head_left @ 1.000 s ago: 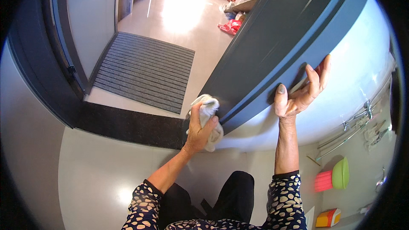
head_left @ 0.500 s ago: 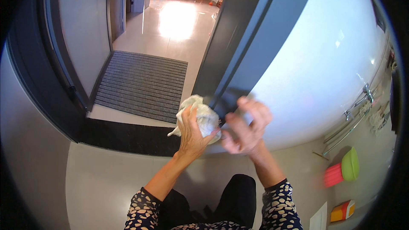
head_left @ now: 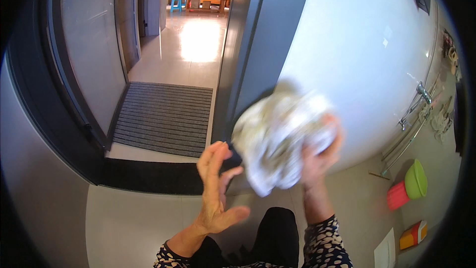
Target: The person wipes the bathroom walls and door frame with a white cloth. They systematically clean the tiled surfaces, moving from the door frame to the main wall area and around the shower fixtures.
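A white cloth, crumpled and blurred by motion, hangs in front of the dark grey door frame and the white wall beside it. My right hand grips it from the right side, some fingers hidden behind its folds. To the left of the cloth, my left hand is held up with its fingers apart and nothing in them. Whether the cloth touches the frame cannot be made out.
A black threshold crosses the doorway, with a grey ribbed mat beyond it. A white door panel stands at left. At right are a wall tap, a green basin, a pink container and an orange box.
The cloth has passed from my left hand to my right and spread out larger, moving right and nearer. My left hand has let go and opened. The view has tilted up slightly.
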`<state>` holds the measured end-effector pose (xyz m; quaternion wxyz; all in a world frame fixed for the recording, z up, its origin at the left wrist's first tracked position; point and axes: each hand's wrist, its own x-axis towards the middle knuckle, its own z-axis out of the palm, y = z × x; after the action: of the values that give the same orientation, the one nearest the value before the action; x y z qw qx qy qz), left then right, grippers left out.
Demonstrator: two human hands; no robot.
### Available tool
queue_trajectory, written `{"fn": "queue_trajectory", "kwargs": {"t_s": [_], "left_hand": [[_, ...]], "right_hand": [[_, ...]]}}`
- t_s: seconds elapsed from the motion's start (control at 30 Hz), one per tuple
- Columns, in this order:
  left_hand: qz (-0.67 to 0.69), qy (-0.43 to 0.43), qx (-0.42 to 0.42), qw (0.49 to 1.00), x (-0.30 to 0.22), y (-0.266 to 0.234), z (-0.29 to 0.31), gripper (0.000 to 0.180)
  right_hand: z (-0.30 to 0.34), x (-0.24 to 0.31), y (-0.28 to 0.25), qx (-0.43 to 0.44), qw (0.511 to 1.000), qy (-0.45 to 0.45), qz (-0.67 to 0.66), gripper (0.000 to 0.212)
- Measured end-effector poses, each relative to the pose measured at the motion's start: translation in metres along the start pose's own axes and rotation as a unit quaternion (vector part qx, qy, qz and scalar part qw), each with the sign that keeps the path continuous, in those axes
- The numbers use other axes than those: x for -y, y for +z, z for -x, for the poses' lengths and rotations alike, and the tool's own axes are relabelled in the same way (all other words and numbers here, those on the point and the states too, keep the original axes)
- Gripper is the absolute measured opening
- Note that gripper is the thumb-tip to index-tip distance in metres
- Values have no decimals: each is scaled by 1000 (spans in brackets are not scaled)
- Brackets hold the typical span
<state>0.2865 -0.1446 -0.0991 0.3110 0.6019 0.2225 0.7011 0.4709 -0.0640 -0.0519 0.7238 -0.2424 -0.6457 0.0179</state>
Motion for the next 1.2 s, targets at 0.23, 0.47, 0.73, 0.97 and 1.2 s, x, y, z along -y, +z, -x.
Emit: {"fn": "queue_trajectory", "kwargs": {"t_s": [0.23, 0.47, 0.73, 0.97, 1.2], "left_hand": [[-208, -47, -154, 965, 22, 2, -25, 79], [-115, -113, -59, 985, 44, 17, -37, 70], [-156, -121, -131, 972, 51, 31, -38, 65], [-201, -84, -157, 963, 65, 33, -41, 72], [-192, -153, -183, 952, 45, 21, -27, 55]], "right_hand": [[-125, -11, 18, -69, 950, -236, 191, 47], [-76, -57, 38, 5, 902, -387, 194, 60], [-68, -44, 27, 200, 862, -465, 40, 60], [-148, 12, 50, 2, 906, -420, 54, 32], [-127, 9, 64, 21, 900, -397, 180, 25]]}}
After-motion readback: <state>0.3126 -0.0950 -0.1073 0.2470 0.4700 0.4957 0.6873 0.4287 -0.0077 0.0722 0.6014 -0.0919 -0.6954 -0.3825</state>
